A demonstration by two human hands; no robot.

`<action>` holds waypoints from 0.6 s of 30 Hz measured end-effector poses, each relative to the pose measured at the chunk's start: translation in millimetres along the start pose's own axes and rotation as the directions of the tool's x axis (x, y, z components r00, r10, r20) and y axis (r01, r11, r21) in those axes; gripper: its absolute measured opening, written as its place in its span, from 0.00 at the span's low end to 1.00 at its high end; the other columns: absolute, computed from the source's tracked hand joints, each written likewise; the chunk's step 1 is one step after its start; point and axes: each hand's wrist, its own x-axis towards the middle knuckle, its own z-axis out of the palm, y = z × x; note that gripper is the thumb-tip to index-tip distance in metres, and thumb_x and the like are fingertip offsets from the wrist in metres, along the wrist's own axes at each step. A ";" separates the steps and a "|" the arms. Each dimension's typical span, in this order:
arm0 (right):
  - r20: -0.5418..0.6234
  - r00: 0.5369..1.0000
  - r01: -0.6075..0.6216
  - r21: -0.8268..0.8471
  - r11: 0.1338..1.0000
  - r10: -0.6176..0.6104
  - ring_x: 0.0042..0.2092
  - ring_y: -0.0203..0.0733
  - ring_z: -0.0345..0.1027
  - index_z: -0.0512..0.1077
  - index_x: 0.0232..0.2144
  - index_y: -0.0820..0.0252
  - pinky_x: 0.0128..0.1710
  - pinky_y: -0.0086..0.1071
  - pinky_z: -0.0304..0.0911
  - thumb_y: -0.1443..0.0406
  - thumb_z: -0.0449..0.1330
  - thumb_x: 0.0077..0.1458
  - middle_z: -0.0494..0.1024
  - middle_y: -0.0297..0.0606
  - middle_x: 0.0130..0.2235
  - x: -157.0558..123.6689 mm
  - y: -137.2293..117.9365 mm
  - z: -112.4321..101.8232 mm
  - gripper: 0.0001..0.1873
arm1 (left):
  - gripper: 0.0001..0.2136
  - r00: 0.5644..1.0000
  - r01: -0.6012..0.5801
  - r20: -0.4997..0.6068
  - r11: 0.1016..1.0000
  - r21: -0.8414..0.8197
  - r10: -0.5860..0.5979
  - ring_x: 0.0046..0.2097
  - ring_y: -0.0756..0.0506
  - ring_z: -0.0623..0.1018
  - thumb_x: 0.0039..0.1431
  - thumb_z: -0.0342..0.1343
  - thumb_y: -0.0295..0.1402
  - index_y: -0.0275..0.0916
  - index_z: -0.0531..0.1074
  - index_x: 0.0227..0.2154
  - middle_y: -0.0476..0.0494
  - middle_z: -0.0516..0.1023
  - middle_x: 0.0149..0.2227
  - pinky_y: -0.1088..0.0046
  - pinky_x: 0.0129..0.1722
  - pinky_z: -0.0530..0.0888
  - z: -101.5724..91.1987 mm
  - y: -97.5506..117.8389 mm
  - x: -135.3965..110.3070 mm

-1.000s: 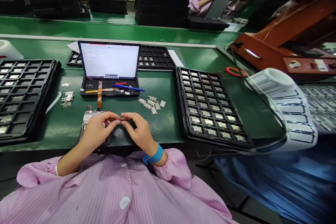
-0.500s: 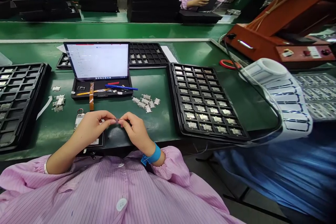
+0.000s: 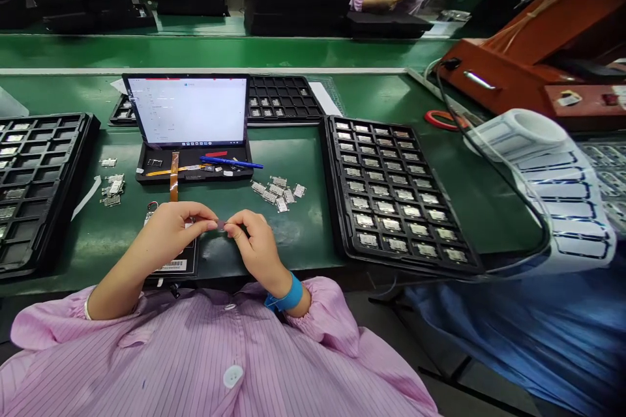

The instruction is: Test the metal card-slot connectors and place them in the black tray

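Observation:
My left hand [image 3: 171,231] and my right hand [image 3: 254,242] meet fingertip to fingertip above the near edge of the green bench. Both pinch one tiny dark part [image 3: 221,225] held between them. Under my left hand lies a circuit board on a black fixture [image 3: 172,263] with a barcode label. An orange flex cable [image 3: 173,176] runs from it up to the black base of a lit tablet screen [image 3: 188,109]. A blue pen [image 3: 229,162] rests on that base. A small heap of metal parts [image 3: 278,190] lies just beyond my right hand.
A black tray of small metal parts [image 3: 394,192] fills the right side, another tray [image 3: 34,176] the left, a third [image 3: 283,99] behind the screen. Loose parts [image 3: 112,186] lie left. A label roll [image 3: 533,163], red tape ring [image 3: 440,120] and orange machine [image 3: 528,58] stand right. Other people work across the belt.
My two hands stay pinched together and have barely shifted; the fingertips closed a little tighter on the small part. The view swayed left, then back right.

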 end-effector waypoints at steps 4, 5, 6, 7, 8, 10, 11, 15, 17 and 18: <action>0.095 0.995 -0.013 -0.016 1.000 0.014 0.34 0.38 0.67 0.68 0.29 0.56 0.43 0.34 0.55 0.66 0.57 0.63 0.75 0.29 0.29 1.2 -1.9 2.0 0.08 | 0.09 0.999 0.010 0.045 1.000 -0.013 -0.009 0.35 0.47 0.75 0.56 0.57 0.41 0.45 0.79 0.31 0.52 0.81 0.33 0.73 0.37 0.69 -1.9 -3.1 -0.8; 0.113 0.994 -0.012 -0.024 1.000 0.015 0.34 0.37 0.67 0.68 0.29 0.56 0.43 0.35 0.55 0.66 0.57 0.63 0.75 0.29 0.29 1.3 -2.0 2.5 0.08 | 0.09 0.999 0.010 0.053 1.000 -0.015 -0.010 0.36 0.47 0.76 0.56 0.57 0.41 0.45 0.79 0.31 0.51 0.81 0.34 0.72 0.37 0.70 -2.4 -4.5 -1.3; 0.128 0.992 -0.009 -0.032 0.999 0.013 0.34 0.37 0.67 0.68 0.29 0.56 0.43 0.35 0.55 0.66 0.57 0.63 0.75 0.29 0.30 1.4 -1.9 2.9 0.08 | 0.09 0.998 0.009 0.059 1.000 -0.014 -0.008 0.37 0.47 0.76 0.56 0.57 0.42 0.45 0.79 0.31 0.51 0.81 0.34 0.72 0.37 0.70 -3.6 -6.4 -2.1; 0.137 0.990 -0.009 -0.039 0.999 0.014 0.34 0.37 0.67 0.68 0.29 0.56 0.43 0.35 0.55 0.66 0.57 0.63 0.75 0.30 0.30 1.5 -1.4 3.0 0.09 | 0.10 0.999 0.008 0.053 1.000 -0.009 -0.007 0.37 0.46 0.77 0.56 0.57 0.42 0.45 0.79 0.31 0.50 0.81 0.34 0.72 0.37 0.71 -5.8 -8.7 -3.4; 0.131 0.991 -0.019 -0.042 0.999 0.025 0.34 0.38 0.67 0.68 0.29 0.56 0.43 0.35 0.55 0.66 0.57 0.63 0.75 0.30 0.30 1.5 -0.7 2.7 0.09 | 0.10 1.000 0.012 0.029 1.000 0.003 -0.012 0.38 0.45 0.77 0.56 0.57 0.43 0.44 0.79 0.31 0.50 0.81 0.35 0.71 0.38 0.71 -9.4 -11.5 -5.0; 0.087 0.994 -0.071 -0.017 0.997 0.072 0.33 0.38 0.66 0.68 0.28 0.56 0.42 0.35 0.56 0.66 0.56 0.63 0.74 0.30 0.29 1.6 1.1 1.2 0.09 | 0.11 0.997 0.036 -0.071 0.999 0.029 -0.034 0.39 0.44 0.78 0.56 0.57 0.44 0.44 0.79 0.32 0.48 0.82 0.36 0.70 0.39 0.72 -20.5 -18.2 -9.0; 0.053 0.993 -0.105 0.013 0.994 0.104 0.33 0.38 0.66 0.67 0.28 0.56 0.41 0.35 0.56 0.66 0.55 0.63 0.74 0.30 0.28 1.7 1.9 0.1 0.09 | 0.11 0.989 0.058 -0.139 0.998 0.034 -0.053 0.39 0.44 0.78 0.56 0.58 0.45 0.44 0.79 0.32 0.48 0.82 0.36 0.69 0.40 0.72 -26.8 -21.5 -11.2; -0.123 0.975 -0.166 0.158 0.973 0.187 0.33 0.39 0.67 0.67 0.29 0.56 0.37 0.34 0.60 0.62 0.54 0.63 0.73 0.33 0.28 2.6 2.2 -3.6 0.09 | 0.10 0.934 0.083 -0.352 0.996 0.042 -0.063 0.39 0.43 0.78 0.56 0.60 0.43 0.45 0.79 0.35 0.48 0.82 0.37 0.67 0.39 0.73 -33.4 -29.1 -14.0; -0.233 0.953 -0.152 0.190 0.970 0.195 0.34 0.40 0.68 0.67 0.30 0.55 0.37 0.34 0.62 0.60 0.54 0.63 0.74 0.34 0.29 1.7 1.8 -4.2 0.10 | 0.08 0.936 -0.051 -0.343 0.995 0.085 0.077 0.41 0.43 0.78 0.59 0.58 0.39 0.45 0.79 0.36 0.47 0.82 0.38 0.64 0.43 0.74 -15.9 -29.1 -9.9; -0.279 0.941 -0.141 0.195 0.970 0.193 0.34 0.40 0.68 0.67 0.30 0.55 0.37 0.34 0.63 0.60 0.53 0.63 0.74 0.34 0.30 0.3 1.9 -4.2 0.10 | 0.07 0.935 -0.162 -0.299 0.980 0.117 0.190 0.43 0.43 0.78 0.60 0.57 0.36 0.45 0.80 0.36 0.46 0.82 0.39 0.62 0.47 0.74 -3.2 -28.9 -6.7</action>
